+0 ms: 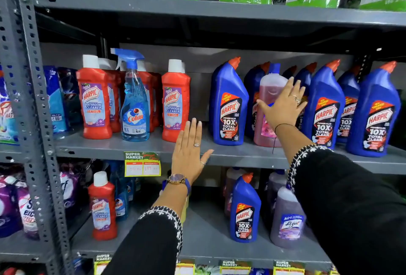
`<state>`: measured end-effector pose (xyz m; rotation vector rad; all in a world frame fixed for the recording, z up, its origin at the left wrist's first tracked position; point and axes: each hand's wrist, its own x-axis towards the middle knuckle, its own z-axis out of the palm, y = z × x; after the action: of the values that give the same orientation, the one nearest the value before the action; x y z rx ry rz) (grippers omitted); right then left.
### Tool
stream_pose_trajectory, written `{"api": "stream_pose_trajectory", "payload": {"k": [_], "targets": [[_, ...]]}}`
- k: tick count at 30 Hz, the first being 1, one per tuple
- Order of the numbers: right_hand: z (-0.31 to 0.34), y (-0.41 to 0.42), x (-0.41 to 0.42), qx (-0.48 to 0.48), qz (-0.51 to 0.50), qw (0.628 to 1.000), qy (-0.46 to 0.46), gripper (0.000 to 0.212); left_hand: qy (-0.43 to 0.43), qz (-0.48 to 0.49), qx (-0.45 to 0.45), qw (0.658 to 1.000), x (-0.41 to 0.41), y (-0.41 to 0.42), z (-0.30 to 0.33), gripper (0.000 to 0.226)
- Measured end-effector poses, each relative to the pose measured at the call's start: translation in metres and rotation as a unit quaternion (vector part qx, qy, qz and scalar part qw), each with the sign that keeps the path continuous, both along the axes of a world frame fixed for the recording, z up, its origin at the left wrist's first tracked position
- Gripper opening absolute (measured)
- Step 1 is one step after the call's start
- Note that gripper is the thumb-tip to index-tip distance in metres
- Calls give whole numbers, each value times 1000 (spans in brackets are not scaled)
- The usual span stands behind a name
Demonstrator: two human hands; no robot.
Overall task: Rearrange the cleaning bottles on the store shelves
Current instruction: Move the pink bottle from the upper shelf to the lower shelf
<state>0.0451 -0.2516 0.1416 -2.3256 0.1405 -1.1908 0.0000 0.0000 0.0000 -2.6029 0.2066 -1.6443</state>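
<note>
Grey store shelves (219, 154) carry partly sorted bottles: red ones at left, blue ones at right. Still out of place, by my reading, are a spray bottle (134, 103) among the red and a pink bottle (267, 108) among the blue. Right hand (284, 105), fingers apart, lies against the pink bottle. Left hand (190, 151) hovers open, holding nothing.

Right hand (283, 104) covers the pink bottle's (269, 90) label; price tag (142, 166) figures below it are illegible.
</note>
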Motion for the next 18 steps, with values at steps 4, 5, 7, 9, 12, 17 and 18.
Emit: {"api": "stream_pose_trajectory", "payload": {"k": [4,5,7,9,12,17,18], "targets": [[0,4,12,82,26,995,44,118,20,-12,-26,999,-1,8,-25,82],[-4,6,16,104,28,993,50,121,16,-15,-24,999,2,10,-32,83],[-13,9,21,162,32,985,58,126,28,-20,-27,999,5,14,-39,82],[-26,10,28,216,33,975,45,130,17,-13,-33,999,10,15,-45,79],[-48,17,33,242,14,970,20,131,12,-6,-54,998,13,11,-49,82],[-62,24,36,224,-23,974,-21,122,-22,4,-49,999,17,11,-54,85],[-61,24,36,222,-31,974,-27,121,-23,6,-48,999,18,11,-54,85]]}}
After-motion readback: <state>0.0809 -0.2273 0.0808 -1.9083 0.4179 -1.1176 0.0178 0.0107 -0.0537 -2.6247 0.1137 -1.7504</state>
